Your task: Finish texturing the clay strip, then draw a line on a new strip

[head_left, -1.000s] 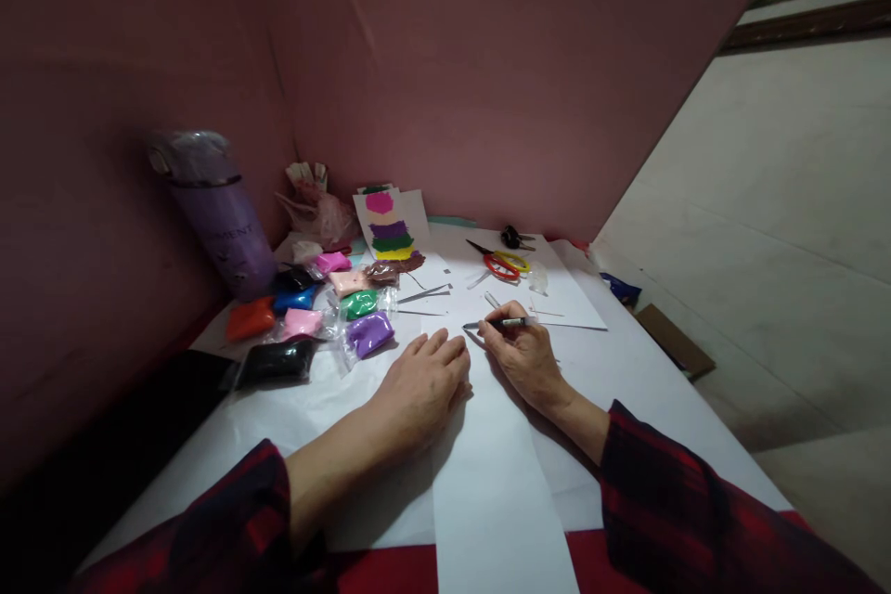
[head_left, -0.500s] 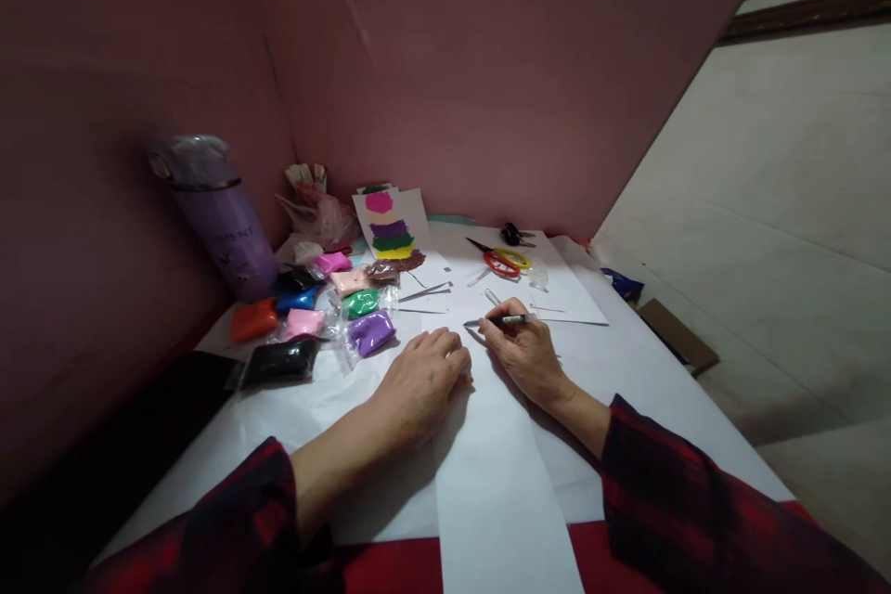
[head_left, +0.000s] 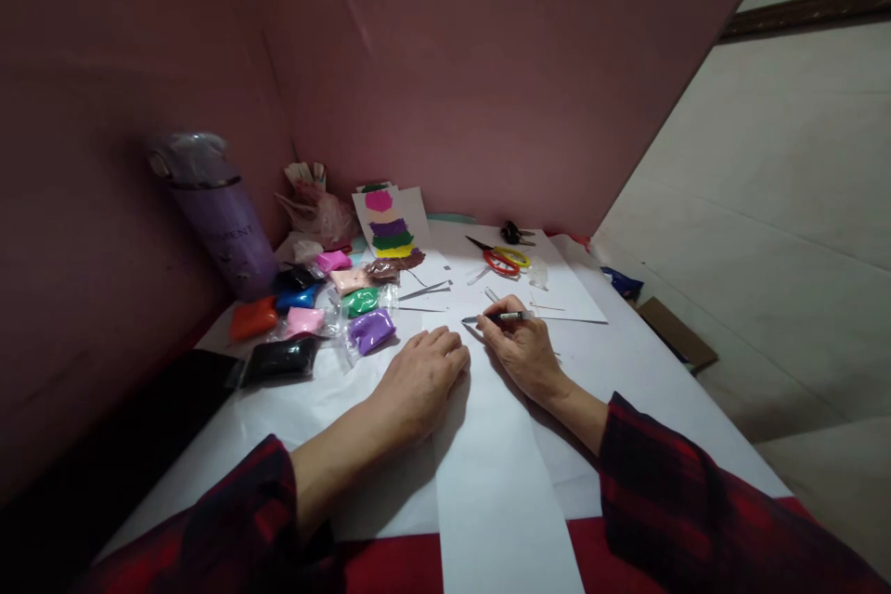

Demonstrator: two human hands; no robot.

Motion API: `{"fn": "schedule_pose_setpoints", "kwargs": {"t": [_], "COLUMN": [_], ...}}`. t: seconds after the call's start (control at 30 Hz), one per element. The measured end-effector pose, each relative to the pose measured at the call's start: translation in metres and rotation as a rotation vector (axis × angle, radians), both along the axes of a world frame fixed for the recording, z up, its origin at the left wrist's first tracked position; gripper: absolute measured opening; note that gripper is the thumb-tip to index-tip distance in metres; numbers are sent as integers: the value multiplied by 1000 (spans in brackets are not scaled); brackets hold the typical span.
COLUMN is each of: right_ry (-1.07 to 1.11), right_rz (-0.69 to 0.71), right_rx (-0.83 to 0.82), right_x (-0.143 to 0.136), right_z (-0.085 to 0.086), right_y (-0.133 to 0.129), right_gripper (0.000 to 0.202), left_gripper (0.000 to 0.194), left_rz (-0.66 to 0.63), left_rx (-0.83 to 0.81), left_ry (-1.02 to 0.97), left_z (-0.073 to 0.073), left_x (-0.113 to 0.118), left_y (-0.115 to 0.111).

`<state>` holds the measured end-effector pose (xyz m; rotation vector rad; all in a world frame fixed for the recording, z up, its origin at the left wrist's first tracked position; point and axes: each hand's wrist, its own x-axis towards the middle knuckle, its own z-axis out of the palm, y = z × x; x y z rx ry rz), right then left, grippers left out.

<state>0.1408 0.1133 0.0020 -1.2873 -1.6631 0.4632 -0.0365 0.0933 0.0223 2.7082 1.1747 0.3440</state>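
My right hand [head_left: 522, 353] pinches a pen [head_left: 511, 316] with a dark grip and clear barrel. The pen's tip points left, at or just above the long white paper strip [head_left: 497, 483], whose near end runs over the table edge. On the strip's left side rests my left hand [head_left: 423, 380], its fingers laid loosely on the paper and the thumb hidden; it holds nothing that I can see. Just beyond the hands lie narrow dark-edged paper strips [head_left: 426, 291]. Red-and-yellow scissors [head_left: 502, 262] lie farther back on a white sheet [head_left: 567, 283].
At left lie several bagged pieces of coloured clay, among them purple [head_left: 371, 331], black [head_left: 278, 360] and orange [head_left: 253, 319]. Behind them stand a purple bottle [head_left: 226, 223] and a card with colour bands [head_left: 410, 213]. Keys [head_left: 513, 233] sit near the pink wall [head_left: 452, 74].
My right hand and the pen have shifted very slightly left and away from me. My left thumb tip, visible before at the strip, is now out of sight.
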Motion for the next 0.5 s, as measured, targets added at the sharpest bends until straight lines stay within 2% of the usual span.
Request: {"fn": "schedule_pose_setpoints", "kwargs": {"t": [0.5], "right_ry": [-16], "right_rz": [15], "right_rx": [0], "right_x": [-1], "right_z": [3], "right_y": [-2], "right_gripper": [15], "left_gripper": [20], "left_rz": [-17], "left_rx": [15], "left_ry": [-29], "left_z": [-1], "left_x": [-2], "left_y": [-1]}}
